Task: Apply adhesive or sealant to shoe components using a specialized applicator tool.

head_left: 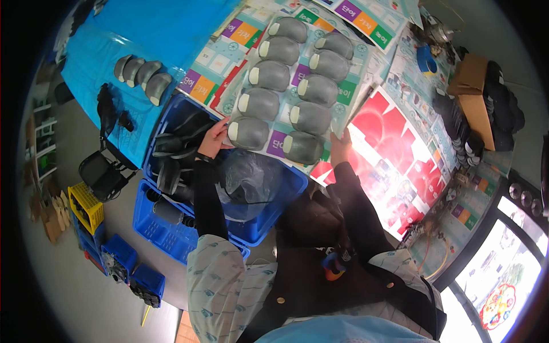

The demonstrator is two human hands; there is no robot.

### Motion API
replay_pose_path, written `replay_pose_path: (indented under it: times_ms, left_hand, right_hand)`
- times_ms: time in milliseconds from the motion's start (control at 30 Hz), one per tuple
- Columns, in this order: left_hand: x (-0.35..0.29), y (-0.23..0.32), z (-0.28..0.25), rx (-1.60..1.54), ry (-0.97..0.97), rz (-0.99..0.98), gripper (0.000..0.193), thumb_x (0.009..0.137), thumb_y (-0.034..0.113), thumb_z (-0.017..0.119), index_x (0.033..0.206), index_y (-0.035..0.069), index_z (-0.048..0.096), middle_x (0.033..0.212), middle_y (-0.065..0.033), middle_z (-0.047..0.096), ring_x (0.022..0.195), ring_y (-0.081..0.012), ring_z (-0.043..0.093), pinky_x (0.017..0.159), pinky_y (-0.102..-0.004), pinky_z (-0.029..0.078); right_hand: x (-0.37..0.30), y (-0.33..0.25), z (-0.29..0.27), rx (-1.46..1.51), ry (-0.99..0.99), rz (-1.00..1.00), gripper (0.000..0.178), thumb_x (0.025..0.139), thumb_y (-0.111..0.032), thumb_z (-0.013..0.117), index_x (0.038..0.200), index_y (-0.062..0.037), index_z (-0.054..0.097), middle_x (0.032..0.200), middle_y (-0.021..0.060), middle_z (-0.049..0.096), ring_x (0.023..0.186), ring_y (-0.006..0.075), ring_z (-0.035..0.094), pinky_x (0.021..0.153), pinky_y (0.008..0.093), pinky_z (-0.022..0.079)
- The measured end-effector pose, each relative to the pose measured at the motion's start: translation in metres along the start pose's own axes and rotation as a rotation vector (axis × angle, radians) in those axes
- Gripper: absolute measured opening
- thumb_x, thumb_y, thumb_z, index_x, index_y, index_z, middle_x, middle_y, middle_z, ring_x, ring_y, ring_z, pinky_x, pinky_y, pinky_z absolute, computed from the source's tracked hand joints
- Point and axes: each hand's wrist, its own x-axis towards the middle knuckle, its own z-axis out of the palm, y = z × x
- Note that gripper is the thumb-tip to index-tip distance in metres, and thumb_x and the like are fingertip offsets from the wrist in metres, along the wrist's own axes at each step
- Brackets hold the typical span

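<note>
A: What's the surface like?

B: A table layered with colourful printed sheets [229, 31], with a smooth blue cover [154, 28] over its far left part. Shelves [44, 137] stand at the left edge of the room, a black chair [106, 177] and a yellow basket [86, 208] nearer.

A: And the hands?

B: The left hand [213, 140] grips the near left corner of a printed board [345, 94]; the right hand [341, 147] is closed on its near right edge. The board bears ten grey rounded pieces [266, 75] in two columns, each with a pale end toward the left.

A: Anything around or in the way?

B: A blue crate [294, 186] sits just below the board, holding dark shoe-like items [171, 171] and a clear plastic bag [249, 177]; the left forearm crosses it. Four more grey pieces [134, 71] lie on the blue cover. To the right are a red-and-white sheet [394, 154] and a cardboard box [479, 114].

A: What's unclear?

B: The fingers beneath the board are hidden. Glare washes out the red-and-white sheet, and the bright panel [497, 274] at lower right is cut off.
</note>
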Motion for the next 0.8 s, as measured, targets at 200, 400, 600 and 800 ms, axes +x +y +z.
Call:
replay_pose_path:
  times_ms: [200,400,600,800]
  left_hand:
    - [-0.049,-0.015,0.014,0.067,0.108,0.105,0.049,0.101,0.003,0.042,0.149,0.014,0.045,0.129,-0.0051,0.06,0.107,-0.0177,0.064,0.076,-0.0338,0.061]
    - [-0.093,-0.032,0.016,-0.005,0.274,0.229,0.046,0.102,0.003,0.041,0.148,0.009,0.045,0.132,-0.0056,0.059,0.109,-0.0161,0.063,0.076,-0.0329,0.061]
    - [-0.076,-0.024,0.0,-0.161,0.412,0.301,0.046,0.102,0.001,0.04,0.148,0.007,0.044,0.132,-0.0071,0.059,0.109,-0.0188,0.064,0.078,-0.0321,0.061]
    - [-0.006,0.012,-0.022,-0.342,0.546,0.42,0.049,0.1,0.004,0.044,0.149,0.005,0.039,0.135,-0.0125,0.059,0.113,-0.0252,0.065,0.08,-0.0374,0.061]
  right_hand:
    - [0.004,0.009,-0.006,0.171,-0.138,0.0,0.034,0.09,0.004,0.062,0.123,-0.0033,0.059,0.104,0.0048,0.069,0.09,0.0112,0.061,0.08,0.0273,0.047]
    - [0.014,-0.025,0.019,0.147,-0.333,0.045,0.033,0.091,0.006,0.06,0.124,-0.0018,0.059,0.11,0.0044,0.068,0.096,0.0105,0.061,0.084,0.0261,0.047]
    - [0.085,-0.088,0.091,-0.011,-0.57,-0.159,0.04,0.09,0.001,0.063,0.129,0.0012,0.057,0.114,0.0065,0.066,0.102,0.0134,0.061,0.087,0.028,0.047]
    - [0.18,-0.153,0.215,-0.255,-0.651,-0.489,0.04,0.085,-0.012,0.07,0.122,0.0029,0.06,0.108,0.0151,0.07,0.098,0.0205,0.065,0.086,0.0331,0.05]
